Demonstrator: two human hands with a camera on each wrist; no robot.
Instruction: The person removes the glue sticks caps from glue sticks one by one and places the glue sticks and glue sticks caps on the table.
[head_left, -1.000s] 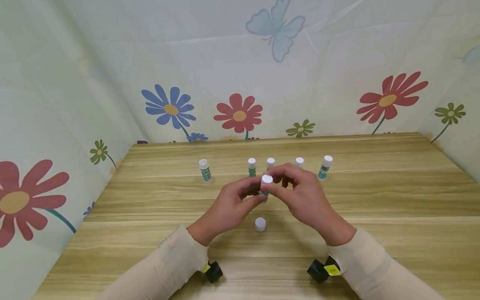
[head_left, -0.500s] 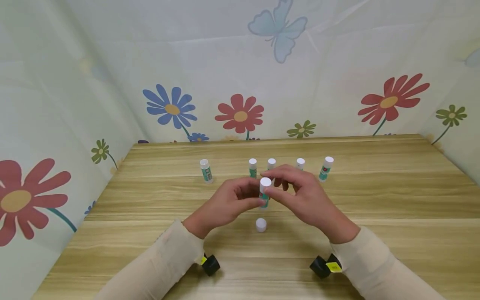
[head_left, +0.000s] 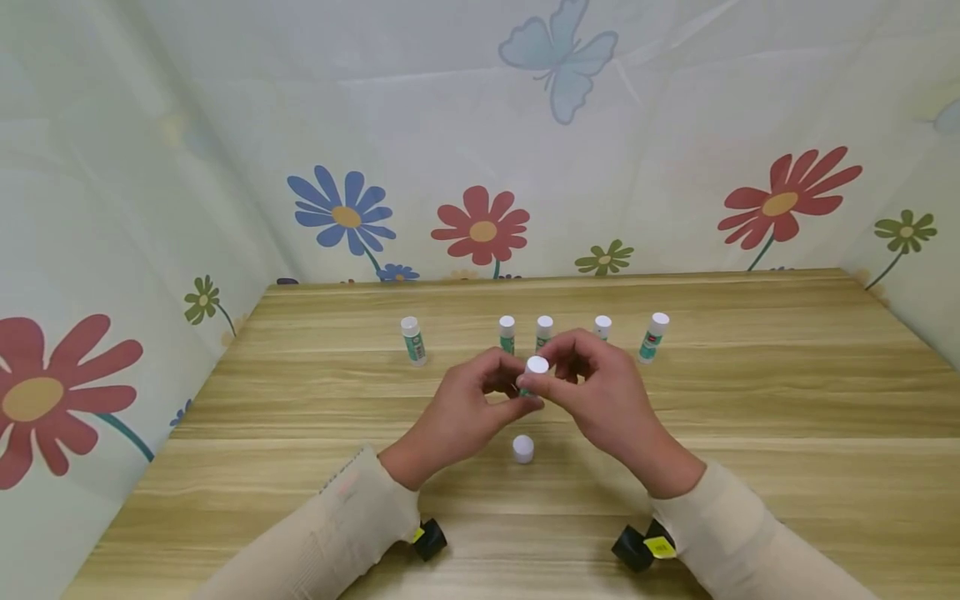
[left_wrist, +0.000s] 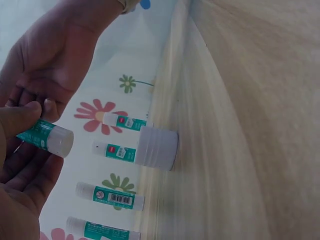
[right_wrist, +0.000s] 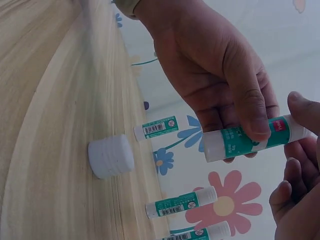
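Observation:
Near the middle of the table, both hands hold one glue stick [head_left: 537, 365] upright, its white top facing the head camera. The left hand [head_left: 463, 410] grips its lower body; in the right wrist view the left thumb [right_wrist: 255, 120] lies across the green label. The right hand [head_left: 611, 396] pinches the upper end, with the thumb [right_wrist: 302, 107] against the white part. From the left wrist view, the translucent white base [left_wrist: 61, 141] of the glue stick shows below the fingers. A loose white cap [head_left: 522, 450] stands on the table below the hands.
Behind the hands several more glue sticks stand upright in a loose row, from the leftmost glue stick [head_left: 413, 343] to the rightmost glue stick [head_left: 654, 337]. The right hand partly covers some of them. A flower-printed curtain [head_left: 645, 167] borders the wooden table [head_left: 810, 375].
The glue stick dips a little, then shifts slightly right between the hands. The right fingers spread from its top half a second ago and are now closer around it. The loose cap stays put.

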